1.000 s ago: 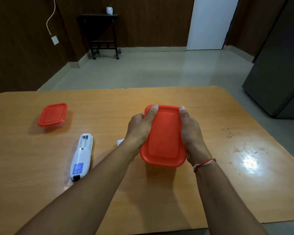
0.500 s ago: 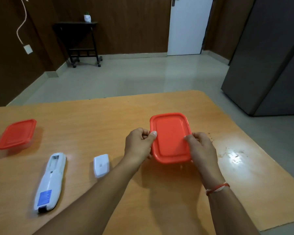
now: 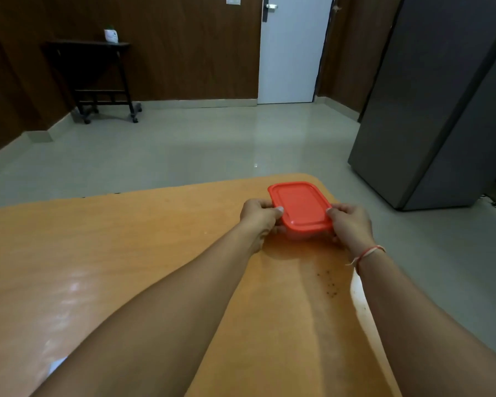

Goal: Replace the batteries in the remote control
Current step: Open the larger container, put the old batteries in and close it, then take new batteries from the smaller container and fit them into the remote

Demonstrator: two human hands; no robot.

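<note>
A small clear box with a red lid (image 3: 299,206) sits near the far right corner of the wooden table (image 3: 126,253). My left hand (image 3: 259,216) grips its left side, thumb on the lid's edge. My right hand (image 3: 350,223) grips its right side the same way. A white corner, perhaps the battery cover (image 3: 58,363), peeks out beside my left forearm at the lower left. The remote control and the other red-lidded box are out of view.
The table's right edge (image 3: 364,305) runs close to my right forearm, with dark specks on the wood near it. A tall dark cabinet (image 3: 441,110) stands on the floor to the right. A black side table (image 3: 98,81) and a white door (image 3: 291,50) are far behind.
Both hands have carried the red-lidded box away from me and to the right, toward the table's far right corner. The view has swung right, so the remote has left it.
</note>
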